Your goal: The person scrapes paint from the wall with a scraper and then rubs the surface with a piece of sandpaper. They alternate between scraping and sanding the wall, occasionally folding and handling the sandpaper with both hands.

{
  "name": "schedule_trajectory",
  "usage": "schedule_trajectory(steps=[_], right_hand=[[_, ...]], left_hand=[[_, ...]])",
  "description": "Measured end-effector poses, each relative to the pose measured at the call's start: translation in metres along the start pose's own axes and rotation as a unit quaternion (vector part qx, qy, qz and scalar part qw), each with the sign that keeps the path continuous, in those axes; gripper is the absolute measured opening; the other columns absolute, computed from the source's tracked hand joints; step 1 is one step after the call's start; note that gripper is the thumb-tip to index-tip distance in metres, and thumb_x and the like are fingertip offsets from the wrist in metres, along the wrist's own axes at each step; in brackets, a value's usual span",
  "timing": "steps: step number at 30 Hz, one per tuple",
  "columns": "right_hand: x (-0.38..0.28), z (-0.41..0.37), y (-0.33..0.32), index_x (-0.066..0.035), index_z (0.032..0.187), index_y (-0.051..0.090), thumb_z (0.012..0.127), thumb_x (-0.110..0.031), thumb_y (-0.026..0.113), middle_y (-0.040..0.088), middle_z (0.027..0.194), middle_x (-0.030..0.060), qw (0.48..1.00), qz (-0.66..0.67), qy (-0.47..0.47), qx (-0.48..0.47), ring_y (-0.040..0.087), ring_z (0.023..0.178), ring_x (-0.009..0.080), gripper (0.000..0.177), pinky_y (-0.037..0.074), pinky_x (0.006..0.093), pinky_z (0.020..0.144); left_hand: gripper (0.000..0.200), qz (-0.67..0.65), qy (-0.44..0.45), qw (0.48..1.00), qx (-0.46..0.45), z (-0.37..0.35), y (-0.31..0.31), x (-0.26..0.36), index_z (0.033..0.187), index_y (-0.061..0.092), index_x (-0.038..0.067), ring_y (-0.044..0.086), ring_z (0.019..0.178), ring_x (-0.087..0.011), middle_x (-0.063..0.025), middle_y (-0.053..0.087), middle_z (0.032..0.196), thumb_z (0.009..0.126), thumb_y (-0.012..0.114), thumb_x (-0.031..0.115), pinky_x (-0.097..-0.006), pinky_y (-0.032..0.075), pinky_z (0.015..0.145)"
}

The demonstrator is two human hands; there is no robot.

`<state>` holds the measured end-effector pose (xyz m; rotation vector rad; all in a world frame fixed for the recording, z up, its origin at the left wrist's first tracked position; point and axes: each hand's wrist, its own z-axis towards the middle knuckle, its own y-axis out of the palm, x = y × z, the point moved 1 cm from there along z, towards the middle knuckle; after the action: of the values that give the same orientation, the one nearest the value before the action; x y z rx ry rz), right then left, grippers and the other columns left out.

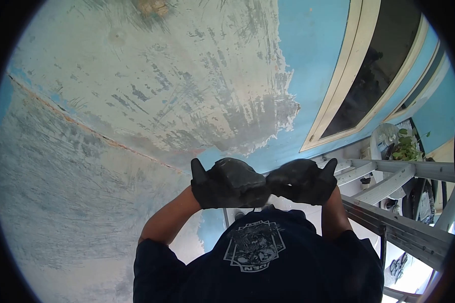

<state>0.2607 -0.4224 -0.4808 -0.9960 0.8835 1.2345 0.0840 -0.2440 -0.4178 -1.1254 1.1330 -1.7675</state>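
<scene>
Both my hands are in black gloves and held together in front of my chest. My left hand (228, 184) is curled into a fist with the thumb sticking up. My right hand (304, 181) is curled the same way, and its knuckles touch the left glove. No object shows in either hand. Below them are my bare forearms and my dark T-shirt (258, 252) with a grey printed emblem. Closest behind the hands is a wall (151, 91) with its blue paint scraped away to pale plaster.
An aluminium ladder (399, 222) runs along the right side, close to my right arm. A cream-framed window (369, 76) sits in the blue wall at the upper right. A potted green plant (405, 147) and a white container stand beyond the ladder.
</scene>
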Motion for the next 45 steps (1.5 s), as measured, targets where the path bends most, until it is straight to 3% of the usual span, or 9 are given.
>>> schedule_trajectory(steps=[3,10,12,16,20,26,29,34,45], right_hand=[[-0.004,0.000,0.006,-0.001,0.115,0.065,0.095,-0.020,0.063,0.071,0.101,0.0164,0.934,-0.285,-0.190,0.101,0.069,0.090,0.0295,0.028,0.054,0.0419,0.080],[-0.002,-0.007,0.000,0.001,0.114,0.064,0.098,-0.023,0.058,0.071,0.097,0.0206,0.982,0.116,-0.134,0.065,0.070,0.086,0.0332,0.029,0.055,0.0406,0.077],[-0.014,-0.010,-0.011,-0.003,0.116,0.064,0.083,-0.008,0.074,0.073,0.097,0.0135,0.968,-0.216,-0.116,0.057,0.070,0.093,0.0258,0.035,0.055,0.0348,0.076],[-0.013,0.002,-0.001,-0.002,0.118,0.063,0.081,-0.009,0.076,0.073,0.097,0.0145,0.980,-0.074,-0.165,0.082,0.071,0.087,0.0281,0.039,0.055,0.0363,0.073],[-0.005,0.013,0.004,-0.005,0.119,0.062,0.080,-0.005,0.075,0.074,0.089,0.0081,0.961,-0.151,-0.208,0.106,0.071,0.069,0.0256,0.041,0.055,0.0353,0.064],[-0.020,0.005,-0.008,-0.009,0.121,0.061,0.088,-0.011,0.071,0.074,0.092,0.0103,0.954,-0.250,-0.151,0.072,0.071,0.075,0.0271,0.035,0.055,0.0350,0.066],[-0.039,0.016,-0.001,-0.007,0.097,0.072,0.080,-0.005,0.073,0.074,0.084,0.0071,0.969,-0.217,-0.095,0.071,0.069,0.066,0.0220,0.016,0.053,0.0341,0.061],[-0.004,0.011,0.014,-0.006,0.096,0.072,0.077,-0.008,0.078,0.074,0.087,0.0067,0.978,-0.120,-0.096,0.139,0.071,0.076,0.0234,0.020,0.055,0.0353,0.067],[-0.055,0.023,0.015,-0.007,0.099,0.073,0.068,-0.019,0.084,0.073,0.101,0.0130,0.927,-0.277,-0.247,0.059,0.071,0.096,0.0309,0.036,0.058,0.0396,0.083]], left_hand=[[0.028,-0.025,0.021,0.995,0.099,-0.003,-0.001,-0.005,0.102,0.068,0.010,0.070,0.079,-0.0260,-0.0084,0.070,0.090,0.080,0.076,0.024,-0.0366,0.053,0.070],[0.026,-0.061,-0.020,0.997,0.046,-0.007,-0.002,-0.004,0.106,0.068,0.009,0.071,0.081,-0.0236,-0.0090,0.072,0.094,0.081,0.075,0.012,-0.0369,0.055,0.070],[0.025,-0.195,-0.104,0.974,0.046,-0.009,-0.005,-0.013,0.105,0.069,0.007,0.071,0.078,-0.0228,-0.0089,0.072,0.090,0.081,0.075,0.008,-0.0350,0.054,0.067],[0.018,-0.203,-0.103,0.973,0.046,-0.008,-0.018,0.003,0.102,0.070,0.011,0.070,0.084,-0.0243,-0.0073,0.072,0.092,0.084,0.068,0.012,-0.0361,0.055,0.075],[0.019,-0.154,-0.095,0.983,0.014,-0.010,-0.019,0.009,0.104,0.070,0.009,0.071,0.083,-0.0238,-0.0082,0.072,0.093,0.085,0.069,0.011,-0.0348,0.055,0.072],[0.020,-0.160,-0.156,0.972,0.076,-0.021,-0.021,0.007,0.104,0.070,0.009,0.072,0.079,-0.0239,-0.0070,0.073,0.092,0.084,0.072,0.011,-0.0331,0.055,0.068],[0.021,-0.168,-0.104,0.972,0.129,-0.024,-0.016,0.005,0.105,0.070,0.008,0.072,0.079,-0.0236,-0.0068,0.073,0.091,0.084,0.073,0.011,-0.0335,0.056,0.068],[0.024,-0.157,-0.085,0.972,0.150,-0.022,-0.017,0.011,0.103,0.070,0.009,0.072,0.074,-0.0222,-0.0059,0.074,0.087,0.081,0.076,0.012,-0.0328,0.056,0.062],[0.017,0.075,0.043,0.972,0.217,-0.020,-0.030,0.027,0.091,0.074,0.012,0.074,0.073,-0.0163,-0.0032,0.074,0.082,0.077,0.079,0.021,-0.0293,0.057,0.057]])
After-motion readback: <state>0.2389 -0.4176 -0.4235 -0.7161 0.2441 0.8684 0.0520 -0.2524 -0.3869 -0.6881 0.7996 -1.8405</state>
